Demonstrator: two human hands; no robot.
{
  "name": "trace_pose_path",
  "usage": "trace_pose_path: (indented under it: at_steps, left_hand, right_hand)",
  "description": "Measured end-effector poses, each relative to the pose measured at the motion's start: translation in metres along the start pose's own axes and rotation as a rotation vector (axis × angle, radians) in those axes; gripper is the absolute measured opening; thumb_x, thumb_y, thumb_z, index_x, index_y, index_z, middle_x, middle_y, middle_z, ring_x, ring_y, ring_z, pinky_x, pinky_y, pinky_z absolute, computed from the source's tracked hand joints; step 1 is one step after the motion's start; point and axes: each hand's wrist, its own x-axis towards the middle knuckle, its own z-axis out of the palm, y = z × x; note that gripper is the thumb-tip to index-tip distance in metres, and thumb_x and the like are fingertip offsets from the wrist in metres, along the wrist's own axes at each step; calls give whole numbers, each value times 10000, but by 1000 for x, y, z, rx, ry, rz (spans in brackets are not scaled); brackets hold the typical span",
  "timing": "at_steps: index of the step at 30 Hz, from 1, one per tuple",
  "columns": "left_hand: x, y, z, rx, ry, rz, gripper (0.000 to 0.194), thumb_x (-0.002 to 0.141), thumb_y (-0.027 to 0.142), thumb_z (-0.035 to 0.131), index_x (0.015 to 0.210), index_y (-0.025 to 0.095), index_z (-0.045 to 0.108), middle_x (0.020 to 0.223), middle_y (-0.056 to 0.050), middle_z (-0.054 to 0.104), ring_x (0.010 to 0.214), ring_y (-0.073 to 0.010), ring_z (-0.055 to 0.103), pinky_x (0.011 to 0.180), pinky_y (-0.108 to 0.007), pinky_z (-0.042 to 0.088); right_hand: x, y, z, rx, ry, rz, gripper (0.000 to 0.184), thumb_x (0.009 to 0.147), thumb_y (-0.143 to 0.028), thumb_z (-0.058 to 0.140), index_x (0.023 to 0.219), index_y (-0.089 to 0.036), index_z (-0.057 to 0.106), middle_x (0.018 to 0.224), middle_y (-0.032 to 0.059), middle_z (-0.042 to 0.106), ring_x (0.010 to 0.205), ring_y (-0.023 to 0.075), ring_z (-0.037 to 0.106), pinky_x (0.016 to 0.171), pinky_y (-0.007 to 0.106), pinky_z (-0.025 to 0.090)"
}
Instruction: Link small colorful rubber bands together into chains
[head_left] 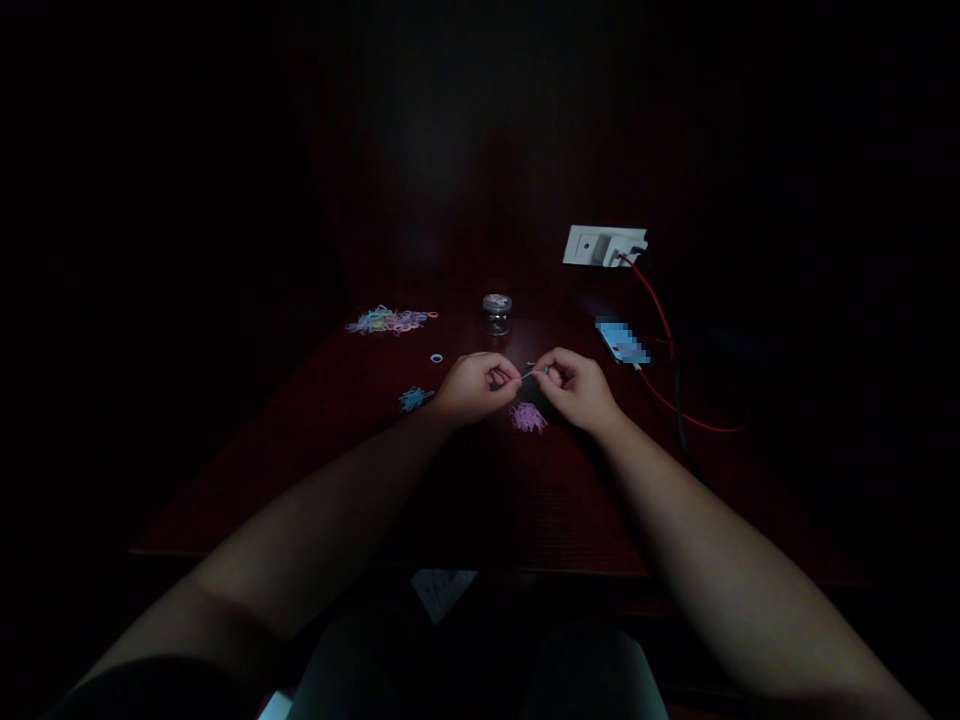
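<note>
My left hand [484, 385] and my right hand [576, 388] are close together above the table, each closed in a pinch. A thin, pale elastic band [526, 375] stretches between their fingertips. Something small and green shows at the right fingers, too small to make out. Just below the hands lies a loose pile of purple elastic bands [529, 418]. A blue pile of bands [414, 399] sits left of my left wrist. Farther back at the left is a mixed pastel heap of bands [394, 320].
A small round clear container [496, 305] stands beyond the hands, and a little pale ring [436, 358] lies to its left. On the right, a phone [622, 341] connects by a red cable [660, 300] to a wall socket [581, 245]. The surroundings are very dark.
</note>
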Motion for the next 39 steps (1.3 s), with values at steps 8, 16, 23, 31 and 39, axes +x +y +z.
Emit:
trace_pose_path:
  at_steps: [8, 16, 23, 31, 39]
  left_hand:
    - [0, -1, 1, 32, 2, 17, 71, 754, 220, 636, 776, 161, 670, 687, -17, 663, 595, -105, 578, 543, -211, 474]
    - [-2, 1, -5, 15, -46, -31, 114, 757, 241, 633, 790, 142, 681, 680, -28, 662, 575, -93, 554, 522, -196, 456]
    - [-2, 6, -5, -23, -109, -44, 102, 755, 228, 629, 772, 135, 667, 671, -30, 658, 567, -89, 553, 517, -199, 457]
    - [-3, 6, -4, -40, -146, -19, 61, 744, 204, 630, 752, 152, 661, 676, -24, 661, 567, -88, 558, 519, -200, 460]
    - [-3, 6, -5, -35, -220, -16, 38, 719, 179, 639, 709, 150, 661, 646, -20, 655, 563, -88, 563, 537, -201, 476]
  right_hand:
    - [1, 7, 3, 101, -48, 12, 127, 789, -296, 591, 843, -181, 603, 548, -56, 408, 494, 94, 366, 499, 226, 310]
    - [2, -2, -5, 271, -192, 45, 176, 748, -268, 621, 876, -148, 625, 510, -85, 353, 459, 72, 317, 471, 219, 271]
    - [3, 0, -3, 213, -199, 38, 149, 755, -283, 614, 782, -141, 652, 519, -67, 373, 483, 67, 321, 475, 214, 254]
    - [3, 0, -5, 191, -249, 54, 117, 755, -259, 606, 789, -148, 622, 517, -72, 367, 472, 67, 328, 469, 212, 274]
    - [5, 7, -11, 150, -283, 97, 66, 746, -221, 572, 755, -156, 569, 555, -52, 437, 493, 74, 374, 469, 208, 279]
